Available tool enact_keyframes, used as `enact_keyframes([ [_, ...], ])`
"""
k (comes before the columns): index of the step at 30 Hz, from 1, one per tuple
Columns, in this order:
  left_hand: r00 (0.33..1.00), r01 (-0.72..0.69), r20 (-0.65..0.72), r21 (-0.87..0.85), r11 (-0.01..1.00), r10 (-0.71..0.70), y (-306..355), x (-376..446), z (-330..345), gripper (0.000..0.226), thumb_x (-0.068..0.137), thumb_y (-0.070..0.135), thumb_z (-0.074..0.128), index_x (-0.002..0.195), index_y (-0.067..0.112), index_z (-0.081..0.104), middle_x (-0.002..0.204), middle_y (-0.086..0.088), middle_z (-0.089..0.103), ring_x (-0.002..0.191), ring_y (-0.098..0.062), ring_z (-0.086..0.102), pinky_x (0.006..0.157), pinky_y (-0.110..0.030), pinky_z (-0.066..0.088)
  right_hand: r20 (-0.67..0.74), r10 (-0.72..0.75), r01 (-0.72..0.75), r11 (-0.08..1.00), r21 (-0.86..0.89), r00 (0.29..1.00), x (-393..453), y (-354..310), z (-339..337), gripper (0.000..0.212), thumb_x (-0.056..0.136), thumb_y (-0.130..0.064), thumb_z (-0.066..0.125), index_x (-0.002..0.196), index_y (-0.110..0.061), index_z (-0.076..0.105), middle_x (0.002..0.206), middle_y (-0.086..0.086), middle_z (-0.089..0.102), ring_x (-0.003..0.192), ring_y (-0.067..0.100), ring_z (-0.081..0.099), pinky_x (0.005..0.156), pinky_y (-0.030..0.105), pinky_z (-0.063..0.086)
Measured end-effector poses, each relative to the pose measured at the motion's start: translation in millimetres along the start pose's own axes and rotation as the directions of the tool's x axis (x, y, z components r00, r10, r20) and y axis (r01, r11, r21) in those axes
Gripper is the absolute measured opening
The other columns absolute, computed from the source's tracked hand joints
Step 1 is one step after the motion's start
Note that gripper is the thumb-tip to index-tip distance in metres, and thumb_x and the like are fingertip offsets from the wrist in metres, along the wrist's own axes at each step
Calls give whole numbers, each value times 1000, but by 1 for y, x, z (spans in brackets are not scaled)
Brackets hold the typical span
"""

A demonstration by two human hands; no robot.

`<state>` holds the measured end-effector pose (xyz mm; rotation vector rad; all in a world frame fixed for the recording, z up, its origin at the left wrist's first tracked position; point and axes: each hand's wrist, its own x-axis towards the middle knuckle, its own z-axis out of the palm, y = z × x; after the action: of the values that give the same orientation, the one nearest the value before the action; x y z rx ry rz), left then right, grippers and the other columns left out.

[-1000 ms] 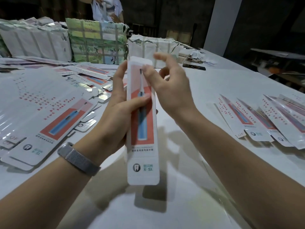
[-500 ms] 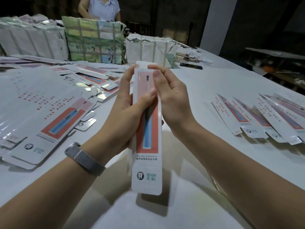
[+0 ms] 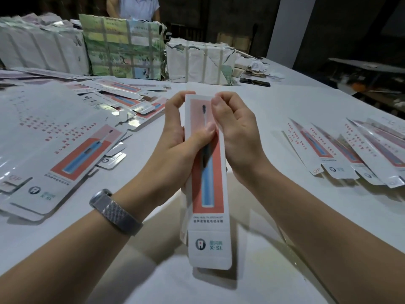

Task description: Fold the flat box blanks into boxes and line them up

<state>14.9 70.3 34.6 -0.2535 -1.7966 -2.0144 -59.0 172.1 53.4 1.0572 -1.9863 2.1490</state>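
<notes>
Box [image 3: 207,194], long and narrow, printed with a blue toothbrush on red, tooth logo and "X·SL" at near flap; held above white tabletop [image 3: 274,102]. Left hand [image 3: 175,148] grips its left edge, thumb across the front. Right hand [image 3: 235,132] pinches its upper right edge. Flat blanks [image 3: 54,150] piled left; folded boxes [image 3: 341,152] rowed right. Wrapped bundles [image 3: 125,47] along the far edge; dark room beyond.

My left hand [image 3: 175,145] covers the box's [image 3: 208,194] left edge, and my right fingertips [image 3: 219,102] hide its top corner. The flat stack [image 3: 54,145] runs off the left edge. The small print is too blurred to read.
</notes>
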Motion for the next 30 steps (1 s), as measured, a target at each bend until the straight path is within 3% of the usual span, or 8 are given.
enact_keyframes([
  [4, 999, 43, 5, 33, 999, -43, 1, 0, 0, 39, 103, 17, 54, 132, 33, 34, 101, -8, 68, 73, -25, 69, 69, -49, 62, -3, 26, -25, 996, 89, 1000, 1, 2, 0, 11, 92, -25, 49, 85, -16, 50, 80, 8, 54, 73, 18, 54, 70, 36, 47],
  [8, 999, 50, 3, 54, 997, -51, -1, -1, 2, 44, 104, 12, 52, 136, 32, 30, 98, -1, 70, 72, -23, 70, 69, -46, 63, -1, 9, -8, 982, 187, 1000, 0, 2, -1, 3, 92, -13, 51, 93, -16, 50, 81, 3, 58, 76, 21, 58, 71, 38, 51],
  [11, 993, 114, 9, 37, 993, -114, -3, -2, 2, 62, 104, 14, 53, 146, 42, 17, 98, 5, 75, 68, -24, 72, 65, -38, 61, -32, -37, 42, 986, 160, 999, 2, 4, -5, 30, 90, 0, 49, 109, -23, 49, 95, 8, 63, 91, 31, 64, 84, 47, 55],
  [14, 989, 150, 5, 5, 989, -150, -3, -4, 2, 74, 101, 20, 59, 147, 54, 12, 96, -1, 75, 66, -27, 73, 62, -36, 60, -22, 3, 1, 984, 179, 1000, 3, 4, -6, 23, 90, -3, 51, 107, -18, 59, 106, 18, 69, 101, 26, 67, 86, 36, 58],
  [18, 984, 173, 28, 45, 984, -174, -3, -5, 1, 74, 94, 28, 60, 147, 55, 15, 94, -6, 75, 68, -32, 72, 66, -41, 60, -17, 84, -79, 977, 197, 996, 4, 2, -8, 18, 99, -14, 53, 84, -10, 62, 84, 0, 75, 87, 9, 71, 68, 23, 55],
  [23, 981, 185, 29, 127, 974, -190, -4, -6, 4, 71, 88, 37, 60, 143, 57, 19, 91, -11, 72, 72, -36, 73, 70, -48, 61, 55, 135, -142, 975, 172, 989, 7, -1, -14, 17, 95, -10, 52, 99, -11, 68, 80, -4, 74, 85, 9, 71, 75, 33, 59],
  [27, 987, 158, 22, 127, 979, -162, -4, -5, 2, 73, 88, 35, 61, 146, 54, 18, 87, -7, 69, 71, -34, 73, 68, -44, 60, 97, 155, -168, 975, 146, 983, 8, -1, -12, 24, 86, -9, 52, 93, -11, 75, 88, 20, 65, 81, 36, 58, 80, 74, 44],
  [30, 988, 146, 42, 102, 984, -151, -5, -4, 1, 72, 90, 33, 60, 146, 51, 20, 86, -4, 70, 70, -33, 73, 67, -42, 60, 53, 158, -164, 976, 142, 986, 8, 0, -12, 22, 86, -8, 54, 90, -11, 76, 86, 21, 64, 77, 35, 56, 75, 75, 43],
])
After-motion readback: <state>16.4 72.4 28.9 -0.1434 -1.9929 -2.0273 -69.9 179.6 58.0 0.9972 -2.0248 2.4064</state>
